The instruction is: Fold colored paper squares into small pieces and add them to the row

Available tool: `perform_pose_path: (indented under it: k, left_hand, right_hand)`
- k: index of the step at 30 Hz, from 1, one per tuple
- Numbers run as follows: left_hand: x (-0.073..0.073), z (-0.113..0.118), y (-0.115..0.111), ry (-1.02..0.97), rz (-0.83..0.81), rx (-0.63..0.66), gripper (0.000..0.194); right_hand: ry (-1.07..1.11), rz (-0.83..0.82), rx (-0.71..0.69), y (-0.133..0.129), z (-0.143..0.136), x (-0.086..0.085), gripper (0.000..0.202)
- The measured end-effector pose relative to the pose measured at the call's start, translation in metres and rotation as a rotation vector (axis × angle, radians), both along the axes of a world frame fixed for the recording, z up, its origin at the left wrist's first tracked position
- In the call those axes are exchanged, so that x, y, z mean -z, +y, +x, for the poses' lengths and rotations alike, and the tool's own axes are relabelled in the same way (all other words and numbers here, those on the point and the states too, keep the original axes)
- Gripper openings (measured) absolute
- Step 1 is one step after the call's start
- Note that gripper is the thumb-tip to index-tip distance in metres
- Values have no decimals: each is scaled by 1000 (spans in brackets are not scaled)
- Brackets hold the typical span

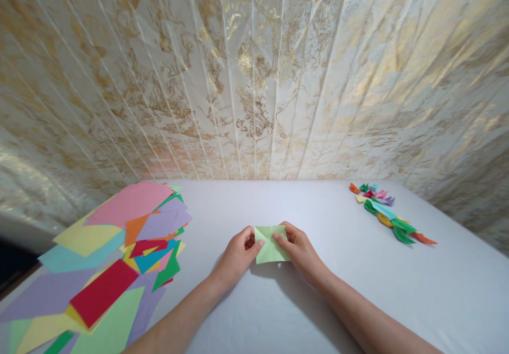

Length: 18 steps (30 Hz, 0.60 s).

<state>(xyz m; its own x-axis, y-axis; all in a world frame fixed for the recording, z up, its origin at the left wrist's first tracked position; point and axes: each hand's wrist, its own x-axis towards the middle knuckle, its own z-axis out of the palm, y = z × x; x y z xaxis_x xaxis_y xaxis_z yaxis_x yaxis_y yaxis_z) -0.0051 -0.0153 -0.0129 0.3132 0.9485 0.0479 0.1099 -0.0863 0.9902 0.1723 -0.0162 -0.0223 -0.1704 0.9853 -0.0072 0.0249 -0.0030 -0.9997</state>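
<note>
A small light-green sheet of paper (267,248) with crease lines is held up just above the white table, in the middle of the view. My left hand (240,249) pinches its left edge, thumb on the near face and fingers behind. On the other side, my right hand (299,245) grips the right edge, its thumb lying over the paper's face near the upper right. The fingers behind the sheet are mostly hidden. A shadow of the hands and paper falls on the table below.
Many loose coloured paper sheets (159,221) lie in an overlapping spread on the left, among them a red rectangle (104,292) and a pink sheet (131,204). Several folded paper pieces (384,211) sit in a row at the right. A gold-patterned curtain (254,78) hangs behind the white table (222,200).
</note>
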Motion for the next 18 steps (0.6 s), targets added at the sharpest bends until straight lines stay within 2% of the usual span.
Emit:
perform_pose_path:
  k: [9, 15, 18]
  left_hand:
    - [1, 0, -2, 70, 9, -38, 19]
    - [-3, 1, -3, 16, -3, -19, 18]
    - [-3, 2, -3, 36, 4, -61, 20]
  right_hand:
    - [-104, 30, 18, -3, -1, -5, 38]
    - [-288, 95, 45, -6, 0, -7, 31]
    - [-388, 140, 41, -10, -3, -11, 29]
